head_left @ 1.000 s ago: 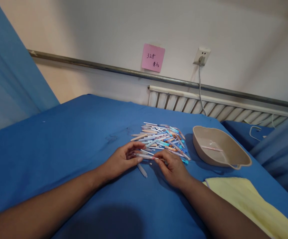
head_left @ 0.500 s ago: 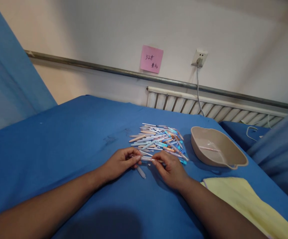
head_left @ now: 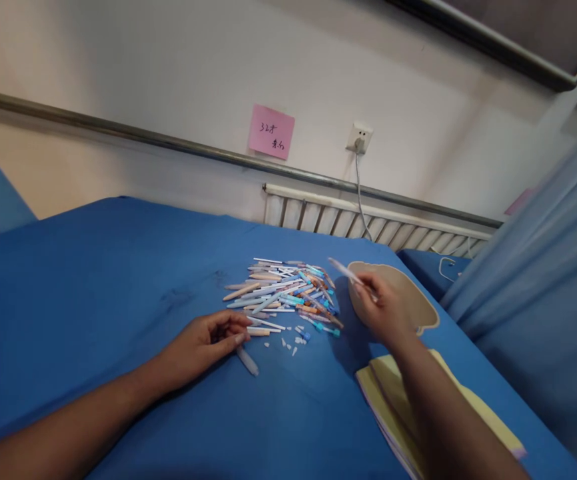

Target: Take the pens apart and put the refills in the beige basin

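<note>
My right hand (head_left: 386, 307) is raised at the near-left rim of a beige basin (head_left: 421, 293). Its fingers pinch a pale, translucent pen (head_left: 343, 269), which points up and to the left. On the blue sheet, my left hand (head_left: 213, 343) rests with curled fingers at the near-left edge of a pile of pens and pen parts (head_left: 283, 287). Whatever those fingers hold is hidden. A grey-blue pen barrel (head_left: 248, 362) sticks out below the left thumb. Small white tips (head_left: 284, 343) and a blue piece (head_left: 304, 335) are scattered in front of the pile.
A folded yellow cloth (head_left: 393, 400) lies under my right forearm. Behind the blue-covered surface (head_left: 118, 267) run a radiator (head_left: 308, 217) and a metal rail (head_left: 193, 152). A cable hangs from the wall socket (head_left: 359, 138). Blue curtains (head_left: 543, 280) hang on the right.
My right hand has moved away from my left, rightward to the basin, carrying the pen. My left hand has stayed by the pile. The view has turned to the right, and small white tips have been uncovered.
</note>
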{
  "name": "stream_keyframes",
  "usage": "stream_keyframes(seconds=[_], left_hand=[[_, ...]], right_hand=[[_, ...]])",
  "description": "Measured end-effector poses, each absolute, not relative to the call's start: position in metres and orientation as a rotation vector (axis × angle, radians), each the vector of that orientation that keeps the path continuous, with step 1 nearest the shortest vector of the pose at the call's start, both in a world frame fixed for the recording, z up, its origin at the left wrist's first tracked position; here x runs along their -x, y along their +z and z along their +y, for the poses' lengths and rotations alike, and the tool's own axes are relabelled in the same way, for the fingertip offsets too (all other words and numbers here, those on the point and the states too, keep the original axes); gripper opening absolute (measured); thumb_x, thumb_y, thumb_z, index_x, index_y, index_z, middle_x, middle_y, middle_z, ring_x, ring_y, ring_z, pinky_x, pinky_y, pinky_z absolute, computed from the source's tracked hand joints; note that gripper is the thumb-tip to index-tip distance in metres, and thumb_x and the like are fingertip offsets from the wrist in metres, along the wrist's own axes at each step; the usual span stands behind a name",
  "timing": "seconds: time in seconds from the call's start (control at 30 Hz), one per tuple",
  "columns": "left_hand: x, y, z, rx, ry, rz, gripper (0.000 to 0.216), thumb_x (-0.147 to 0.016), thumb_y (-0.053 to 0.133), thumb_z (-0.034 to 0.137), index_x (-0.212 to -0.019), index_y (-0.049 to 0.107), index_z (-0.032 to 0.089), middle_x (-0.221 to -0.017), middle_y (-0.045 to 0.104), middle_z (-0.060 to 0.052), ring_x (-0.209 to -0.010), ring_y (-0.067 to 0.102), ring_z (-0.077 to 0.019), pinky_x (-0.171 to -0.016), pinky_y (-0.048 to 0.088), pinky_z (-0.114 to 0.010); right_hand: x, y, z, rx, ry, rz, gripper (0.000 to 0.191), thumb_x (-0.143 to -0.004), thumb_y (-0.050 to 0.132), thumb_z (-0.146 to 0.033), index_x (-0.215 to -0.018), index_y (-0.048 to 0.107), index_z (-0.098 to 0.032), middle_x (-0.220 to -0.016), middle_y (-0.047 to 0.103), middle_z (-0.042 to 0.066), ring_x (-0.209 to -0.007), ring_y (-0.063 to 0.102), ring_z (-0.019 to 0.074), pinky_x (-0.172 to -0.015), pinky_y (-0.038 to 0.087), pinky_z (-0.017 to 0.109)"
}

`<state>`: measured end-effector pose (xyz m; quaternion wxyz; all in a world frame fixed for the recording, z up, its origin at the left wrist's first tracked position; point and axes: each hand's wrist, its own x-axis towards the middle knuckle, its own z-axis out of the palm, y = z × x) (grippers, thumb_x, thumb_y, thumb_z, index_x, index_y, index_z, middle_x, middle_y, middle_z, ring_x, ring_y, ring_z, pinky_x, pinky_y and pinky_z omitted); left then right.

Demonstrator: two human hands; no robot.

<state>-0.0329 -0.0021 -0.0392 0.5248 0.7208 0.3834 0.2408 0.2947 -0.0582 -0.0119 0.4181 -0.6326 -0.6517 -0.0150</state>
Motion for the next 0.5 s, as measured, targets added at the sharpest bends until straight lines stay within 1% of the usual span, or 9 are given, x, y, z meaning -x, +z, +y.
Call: stream_keyframes(seconds=[0.1,0.13,0.3,0.4,0.5], left_hand=[[0.033,-0.042,-0.001,-1.743,0.545,0.914,0.033,-0.078,0.058,0.045,-0.098,0.061,0.018,-0.08,0.064,-0.001,-0.075,0.058,-0.0163,-0.07,0.047,-0.027],[0.033,-0.042,-0.002,-1.749,0.532,0.907,0.032,-0.079,0.057,0.045,-0.097,0.061,0.018,-0.08,0.064,-0.001,-0.074,0.057,-0.0159,-0.069,0.046,-0.026],[0.031,-0.042,-0.001,-1.735,0.497,0.904,0.031,-0.08,0.056,0.044,-0.097,0.062,0.019,-0.079,0.063,-0.001,-0.074,0.057,-0.0157,-0.069,0.046,-0.026],[0.03,-0.04,0.0,-1.732,0.498,0.914,0.031,-0.08,0.056,0.044,-0.097,0.062,0.019,-0.081,0.063,-0.002,-0.074,0.057,-0.0162,-0.071,0.046,-0.028],[0.03,-0.038,0.002,-1.738,0.488,0.933,0.032,-0.079,0.056,0.045,-0.097,0.062,0.019,-0.082,0.063,-0.002,-0.075,0.058,-0.0168,-0.072,0.047,-0.028]], right_hand=[[-0.356,-0.017,-0.056,1.84,0.106,-1.488,0.023,-0.082,0.051,-0.038,-0.089,0.062,-0.02,-0.079,0.068,0.004,-0.073,0.061,0.0187,-0.067,0.045,0.029],[-0.375,-0.02,-0.056,1.906,0.118,-1.463,0.022,-0.08,0.052,-0.038,-0.086,0.062,-0.02,-0.077,0.068,0.003,-0.071,0.061,0.0181,-0.066,0.044,0.028],[-0.435,-0.027,-0.06,2.154,0.115,-1.484,0.017,-0.075,0.055,-0.033,-0.082,0.063,-0.019,-0.072,0.067,0.001,-0.065,0.06,0.0157,-0.058,0.041,0.024],[-0.442,-0.026,-0.057,2.277,0.125,-1.645,0.014,-0.074,0.058,-0.029,-0.079,0.065,-0.019,-0.071,0.066,0.001,-0.064,0.058,0.0148,-0.056,0.038,0.023],[-0.434,-0.026,-0.05,2.285,0.198,-1.895,0.01,-0.074,0.06,-0.024,-0.079,0.066,-0.019,-0.073,0.067,0.001,-0.066,0.056,0.0132,-0.058,0.037,0.021]])
